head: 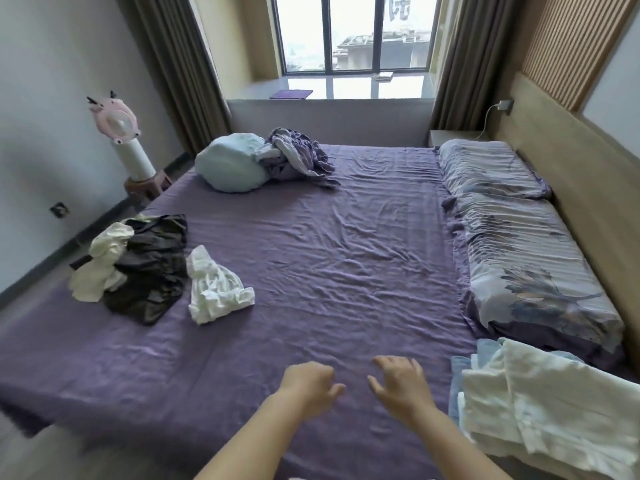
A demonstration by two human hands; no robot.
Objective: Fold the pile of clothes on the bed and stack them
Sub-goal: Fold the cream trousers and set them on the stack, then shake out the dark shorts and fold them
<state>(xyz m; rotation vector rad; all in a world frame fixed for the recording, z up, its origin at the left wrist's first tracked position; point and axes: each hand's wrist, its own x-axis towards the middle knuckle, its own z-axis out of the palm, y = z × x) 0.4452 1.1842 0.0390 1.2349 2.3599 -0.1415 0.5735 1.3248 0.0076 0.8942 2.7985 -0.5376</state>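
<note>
Both hands (353, 386) hover empty, seemingly well apart from unfolded clothes (138, 268).

Only lettering in view — large dark characters on a pale sign (398, 8) outside the window (353, 32), cut off by the top edge of the frame and too blurred to read. No legible label, brand or number anywhere else in the room — none on the clothes, the bedding or the walls.
</note>
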